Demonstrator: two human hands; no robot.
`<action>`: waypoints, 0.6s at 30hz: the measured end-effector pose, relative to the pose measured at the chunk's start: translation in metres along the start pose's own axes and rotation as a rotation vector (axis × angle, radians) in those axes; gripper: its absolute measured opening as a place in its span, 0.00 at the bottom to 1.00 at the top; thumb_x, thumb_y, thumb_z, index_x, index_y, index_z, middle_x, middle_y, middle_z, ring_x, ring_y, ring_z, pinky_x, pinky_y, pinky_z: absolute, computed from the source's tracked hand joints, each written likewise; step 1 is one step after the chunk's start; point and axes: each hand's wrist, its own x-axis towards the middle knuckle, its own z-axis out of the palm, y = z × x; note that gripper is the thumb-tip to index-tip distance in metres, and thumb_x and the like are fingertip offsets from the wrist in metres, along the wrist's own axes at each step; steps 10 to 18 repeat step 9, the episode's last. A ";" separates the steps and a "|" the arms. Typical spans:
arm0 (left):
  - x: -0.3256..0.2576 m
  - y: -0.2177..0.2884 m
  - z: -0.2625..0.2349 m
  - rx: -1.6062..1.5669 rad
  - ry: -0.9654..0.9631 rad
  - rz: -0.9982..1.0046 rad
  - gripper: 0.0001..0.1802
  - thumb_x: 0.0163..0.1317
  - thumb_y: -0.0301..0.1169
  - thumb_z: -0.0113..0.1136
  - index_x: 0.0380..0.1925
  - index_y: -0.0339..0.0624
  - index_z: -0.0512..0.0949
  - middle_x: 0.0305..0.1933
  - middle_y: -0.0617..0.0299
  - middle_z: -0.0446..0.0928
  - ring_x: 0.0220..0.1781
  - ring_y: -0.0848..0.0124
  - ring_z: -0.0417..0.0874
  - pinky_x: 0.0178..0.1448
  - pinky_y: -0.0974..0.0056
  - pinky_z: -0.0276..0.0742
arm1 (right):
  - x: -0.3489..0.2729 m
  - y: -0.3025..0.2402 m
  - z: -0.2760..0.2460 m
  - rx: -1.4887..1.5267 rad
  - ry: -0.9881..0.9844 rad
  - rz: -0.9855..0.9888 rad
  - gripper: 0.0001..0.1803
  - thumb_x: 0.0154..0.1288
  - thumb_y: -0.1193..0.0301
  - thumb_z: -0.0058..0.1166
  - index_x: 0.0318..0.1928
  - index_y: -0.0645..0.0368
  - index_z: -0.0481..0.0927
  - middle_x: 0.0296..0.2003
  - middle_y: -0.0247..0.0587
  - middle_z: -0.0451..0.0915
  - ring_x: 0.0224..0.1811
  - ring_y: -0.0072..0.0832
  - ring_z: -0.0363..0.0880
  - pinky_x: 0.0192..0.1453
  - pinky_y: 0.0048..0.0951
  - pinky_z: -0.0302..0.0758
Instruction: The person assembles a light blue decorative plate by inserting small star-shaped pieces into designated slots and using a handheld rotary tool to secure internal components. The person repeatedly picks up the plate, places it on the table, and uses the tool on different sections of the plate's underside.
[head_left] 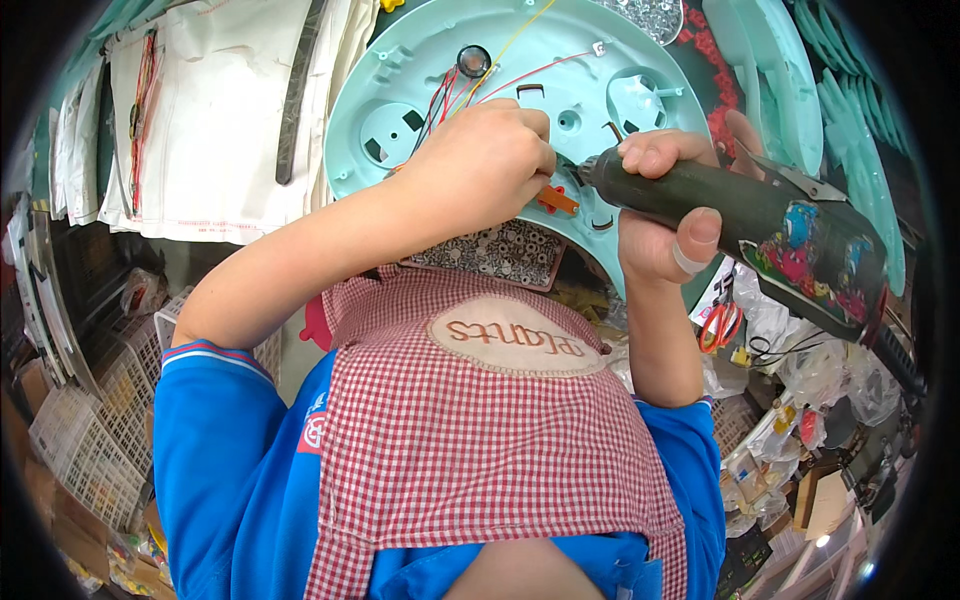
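A teal plastic shell (pixel 400 60) with moulded posts and openings lies before me. My right hand (pixel 665 205) is wrapped round a dark electric screwdriver (pixel 740 215) with colourful stickers, its tip pointing left into the shell. Close to that tip, my left hand (pixel 485 165) is closed with its fingers curled together; whatever they pinch is hidden. Below its fingertips sits a small orange piece (pixel 558 200) inside the shell. A round black part (pixel 473 62) like a small speaker, with red and black wires, rests beyond my left hand. A pink-red wire (pixel 540 70) ends in a white connector.
A tray of small metal screws (pixel 490 258) sits between the shell and my apron. More metal hardware (pixel 645 15) fills a container at the far side. Teal shells (pixel 765 80) stand at right, near red-handled scissors (pixel 722 325). White bags (pixel 220 110) with a black strip lie at left.
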 end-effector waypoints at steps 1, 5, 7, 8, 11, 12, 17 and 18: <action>-0.001 -0.003 0.001 0.004 0.040 0.030 0.06 0.53 0.26 0.63 0.29 0.40 0.86 0.34 0.59 0.81 0.38 0.57 0.82 0.45 0.56 0.79 | -0.001 -0.001 0.000 -0.040 0.003 -0.002 0.48 0.61 0.41 0.57 0.68 0.62 0.55 0.30 0.43 0.77 0.32 0.32 0.76 0.43 0.39 0.77; 0.000 -0.005 -0.001 0.091 -0.001 -0.020 0.07 0.53 0.25 0.61 0.31 0.40 0.86 0.33 0.58 0.82 0.36 0.56 0.83 0.41 0.56 0.80 | 0.008 -0.007 -0.008 0.266 -0.126 -0.097 0.47 0.61 0.37 0.53 0.67 0.60 0.59 0.31 0.41 0.76 0.33 0.32 0.74 0.45 0.42 0.75; 0.001 -0.006 0.001 0.087 0.046 0.011 0.07 0.52 0.24 0.61 0.31 0.40 0.86 0.32 0.57 0.82 0.35 0.56 0.84 0.40 0.56 0.80 | 0.007 -0.007 -0.006 0.149 -0.113 -0.033 0.48 0.60 0.37 0.54 0.68 0.58 0.58 0.31 0.40 0.76 0.33 0.32 0.74 0.45 0.43 0.74; 0.002 -0.006 0.000 0.076 0.029 -0.019 0.08 0.52 0.24 0.61 0.32 0.40 0.86 0.33 0.57 0.82 0.36 0.56 0.84 0.41 0.56 0.81 | 0.005 -0.004 -0.004 0.004 -0.091 0.011 0.48 0.59 0.36 0.54 0.68 0.57 0.57 0.31 0.40 0.76 0.33 0.32 0.74 0.45 0.44 0.74; 0.003 -0.004 -0.001 0.066 0.012 -0.049 0.08 0.52 0.25 0.61 0.32 0.39 0.85 0.34 0.58 0.83 0.36 0.56 0.84 0.41 0.57 0.81 | 0.005 -0.001 0.001 -0.013 -0.045 0.089 0.52 0.56 0.39 0.63 0.67 0.60 0.54 0.32 0.47 0.79 0.33 0.36 0.80 0.48 0.43 0.79; 0.003 -0.004 -0.001 0.066 0.012 -0.049 0.08 0.52 0.25 0.61 0.32 0.39 0.85 0.34 0.58 0.83 0.36 0.56 0.84 0.41 0.57 0.81 | 0.005 -0.001 0.001 -0.013 -0.045 0.089 0.52 0.56 0.39 0.63 0.67 0.60 0.54 0.32 0.47 0.79 0.33 0.36 0.80 0.48 0.43 0.79; 0.003 -0.004 -0.001 0.066 0.012 -0.049 0.08 0.52 0.25 0.61 0.32 0.39 0.85 0.34 0.58 0.83 0.36 0.56 0.84 0.41 0.57 0.81 | 0.005 -0.001 0.001 -0.013 -0.045 0.089 0.52 0.56 0.39 0.63 0.67 0.60 0.54 0.32 0.47 0.79 0.33 0.36 0.80 0.48 0.43 0.79; 0.003 -0.004 -0.001 0.066 0.012 -0.049 0.08 0.52 0.25 0.61 0.32 0.39 0.85 0.34 0.58 0.83 0.36 0.56 0.84 0.41 0.57 0.81 | 0.005 -0.001 0.001 -0.013 -0.045 0.089 0.52 0.56 0.39 0.63 0.67 0.60 0.54 0.32 0.47 0.79 0.33 0.36 0.80 0.48 0.43 0.79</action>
